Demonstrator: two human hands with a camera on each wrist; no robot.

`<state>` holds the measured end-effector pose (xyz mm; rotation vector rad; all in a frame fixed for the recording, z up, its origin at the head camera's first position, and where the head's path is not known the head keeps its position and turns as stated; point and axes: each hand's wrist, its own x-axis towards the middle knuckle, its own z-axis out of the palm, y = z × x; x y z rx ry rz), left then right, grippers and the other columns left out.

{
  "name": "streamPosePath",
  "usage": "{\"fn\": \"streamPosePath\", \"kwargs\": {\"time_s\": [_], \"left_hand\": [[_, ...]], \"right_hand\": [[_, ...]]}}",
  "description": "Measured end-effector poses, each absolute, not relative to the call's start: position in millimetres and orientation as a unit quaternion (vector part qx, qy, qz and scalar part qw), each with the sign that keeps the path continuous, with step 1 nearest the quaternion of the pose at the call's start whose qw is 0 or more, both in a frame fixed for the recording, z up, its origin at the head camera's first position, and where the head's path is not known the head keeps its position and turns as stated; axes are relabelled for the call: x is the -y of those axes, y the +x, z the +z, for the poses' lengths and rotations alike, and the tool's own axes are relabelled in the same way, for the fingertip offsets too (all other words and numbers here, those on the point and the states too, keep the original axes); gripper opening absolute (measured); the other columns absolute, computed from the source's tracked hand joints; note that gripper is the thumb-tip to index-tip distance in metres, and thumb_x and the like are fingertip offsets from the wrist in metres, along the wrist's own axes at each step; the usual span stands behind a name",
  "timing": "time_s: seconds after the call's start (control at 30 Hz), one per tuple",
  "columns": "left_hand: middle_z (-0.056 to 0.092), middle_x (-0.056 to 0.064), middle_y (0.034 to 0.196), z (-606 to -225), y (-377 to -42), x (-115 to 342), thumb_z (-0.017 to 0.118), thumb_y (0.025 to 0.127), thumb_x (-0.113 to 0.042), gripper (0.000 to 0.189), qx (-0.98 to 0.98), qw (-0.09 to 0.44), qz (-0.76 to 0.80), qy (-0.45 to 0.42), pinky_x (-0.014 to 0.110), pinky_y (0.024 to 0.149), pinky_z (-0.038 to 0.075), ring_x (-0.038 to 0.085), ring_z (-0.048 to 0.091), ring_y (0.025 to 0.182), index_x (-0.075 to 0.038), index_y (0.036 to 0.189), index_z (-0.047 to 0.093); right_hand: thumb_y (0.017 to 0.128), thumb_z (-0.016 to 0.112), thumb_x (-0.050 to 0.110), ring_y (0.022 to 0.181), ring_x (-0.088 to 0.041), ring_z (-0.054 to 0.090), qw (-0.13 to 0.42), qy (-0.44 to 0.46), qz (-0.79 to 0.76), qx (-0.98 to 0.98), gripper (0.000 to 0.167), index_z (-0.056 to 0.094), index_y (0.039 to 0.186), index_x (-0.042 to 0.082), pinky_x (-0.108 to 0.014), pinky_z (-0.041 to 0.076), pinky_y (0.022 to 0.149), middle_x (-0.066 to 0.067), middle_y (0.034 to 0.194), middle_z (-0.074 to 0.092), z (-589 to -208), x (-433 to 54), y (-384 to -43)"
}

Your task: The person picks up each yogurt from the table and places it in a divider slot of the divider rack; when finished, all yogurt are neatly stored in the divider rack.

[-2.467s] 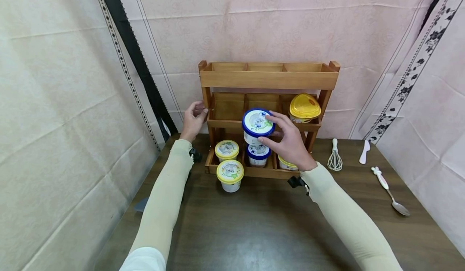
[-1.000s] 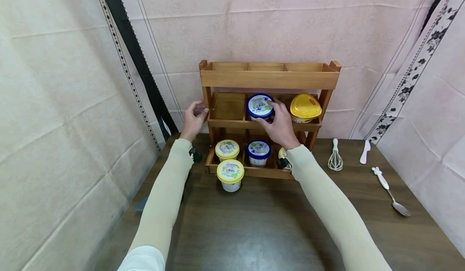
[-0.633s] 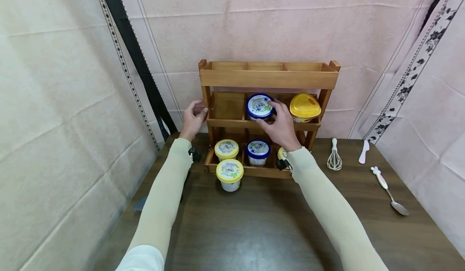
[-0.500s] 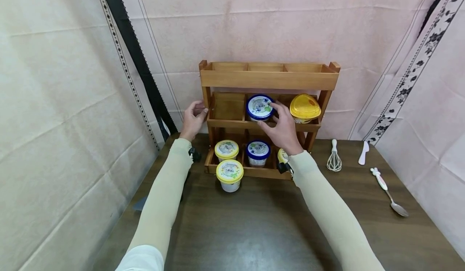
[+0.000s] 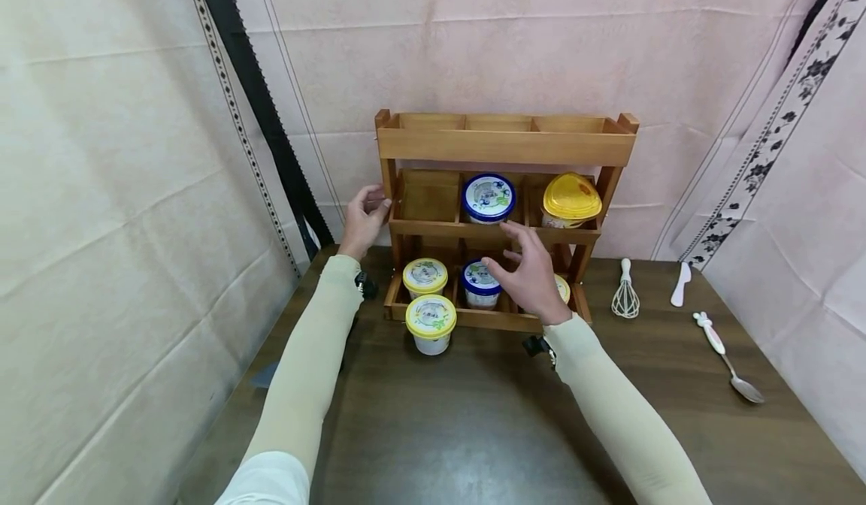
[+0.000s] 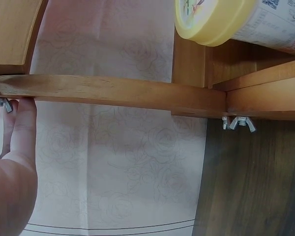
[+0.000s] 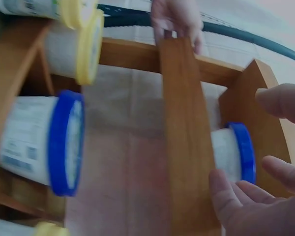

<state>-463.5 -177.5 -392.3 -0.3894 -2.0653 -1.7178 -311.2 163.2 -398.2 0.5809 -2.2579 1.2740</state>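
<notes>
A tub with a blue lid point(image 5: 489, 198) stands in the middle compartment of the wooden rack's point(image 5: 506, 146) middle tier. Just below and in front of it, my right hand point(image 5: 529, 273) is held with thumb and fingers spread, holding nothing. It partly covers another blue-lidded tub point(image 5: 479, 279) on the bottom tier. At the rack's left side post point(image 6: 118, 91), my left hand point(image 5: 364, 221) touches the wood with its fingertips, beside a wing nut point(image 6: 1, 103). A tub with a domed yellow lid point(image 5: 571, 198) sits in the middle tier's right compartment.
A yellow-lidded tub point(image 5: 431, 325) stands on the table point(image 5: 446, 430) before the rack. Another yellow-lidded tub point(image 5: 425, 276) is at bottom left, and one point(image 5: 562, 288) is partly hidden at bottom right. To the right lie a whisk point(image 5: 625, 294), a white-handled utensil point(image 5: 680, 285) and a spoon point(image 5: 727, 358).
My right hand set the blue-lidded tub into the middle tier's middle compartment, let go and drew back downward toward me. The left hand has stayed at the rack's side.
</notes>
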Motion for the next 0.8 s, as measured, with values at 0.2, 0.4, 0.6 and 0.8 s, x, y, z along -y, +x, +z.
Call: {"fn": "streamPosePath", "kwargs": {"time_s": [0.2, 0.4, 0.6, 0.8], "left_hand": [[0.065, 0.007, 0.131, -392.1, -464.0, 178.6, 0.069, 0.105, -0.026, 0.036, 0.748, 0.213, -0.613, -0.14, 0.039, 0.097, 0.057, 0.024, 0.064, 0.122, -0.021, 0.14, 0.065], [0.065, 0.008, 0.133, -391.2, -461.2, 179.1, 0.069, 0.105, -0.026, 0.036, 0.749, 0.216, -0.611, -0.138, 0.044, 0.101, 0.057, 0.026, 0.064, 0.124, -0.023, 0.141, 0.064], [0.065, 0.008, 0.132, -393.3, -460.5, 179.1, 0.068, 0.105, -0.025, 0.035, 0.75, 0.216, -0.61, -0.137, 0.043, 0.102, 0.056, 0.026, 0.064, 0.122, -0.022, 0.14, 0.064], [0.065, 0.009, 0.131, -392.7, -458.6, 176.0, 0.068, 0.105, -0.023, 0.034, 0.748, 0.215, -0.612, -0.141, 0.042, 0.102, 0.055, 0.026, 0.064, 0.122, -0.02, 0.139, 0.065]], "right_hand": [[0.095, 0.081, 0.024, 0.139, -0.034, 0.056, 0.201, 0.245, 0.471, 0.823, 0.065, 0.052, 0.152, 0.009, -0.054, 0.057, 0.103, -0.014, 0.151, 0.055, -423.2, -156.2, -304.1], [0.098, 0.078, 0.037, 0.138, -0.042, 0.057, 0.118, 0.255, 0.491, 0.825, 0.065, 0.052, 0.153, 0.013, -0.056, 0.056, 0.105, -0.015, 0.15, 0.056, -442.8, -141.7, -300.9], [0.097, 0.078, 0.043, 0.137, -0.04, 0.058, 0.086, 0.259, 0.452, 0.849, 0.066, 0.053, 0.152, 0.015, -0.06, 0.052, 0.108, -0.015, 0.149, 0.059, -458.4, -127.7, -296.2], [0.092, 0.084, 0.038, 0.135, -0.038, 0.06, 0.055, 0.281, 0.437, 0.852, 0.071, 0.054, 0.152, 0.012, -0.058, 0.052, 0.11, -0.013, 0.15, 0.059, -472.3, -118.3, -289.5]]}}
